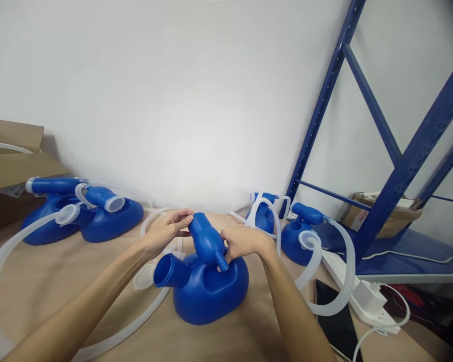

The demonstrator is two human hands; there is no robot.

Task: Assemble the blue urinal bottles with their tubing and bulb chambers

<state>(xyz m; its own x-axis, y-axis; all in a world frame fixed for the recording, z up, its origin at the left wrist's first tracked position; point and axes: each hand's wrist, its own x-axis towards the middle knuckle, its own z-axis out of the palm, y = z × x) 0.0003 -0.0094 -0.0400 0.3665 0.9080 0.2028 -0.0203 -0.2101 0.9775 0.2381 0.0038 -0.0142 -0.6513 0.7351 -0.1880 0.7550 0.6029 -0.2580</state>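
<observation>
Left hand [169, 231] pinching upper end of blue funnel piece [207, 240], right hand [243, 241] fingers curled at its spout side, exact hold hidden, can't tell, piece tilted over blue bottle [211, 304] mid-worktop [264, 322], phone [334, 317] near worktop's right edge.

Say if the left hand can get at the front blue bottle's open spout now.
Likely yes: the left hand is close to the uncapped spout, nothing seen between, though that hand touches the blue tubular piece.
</observation>
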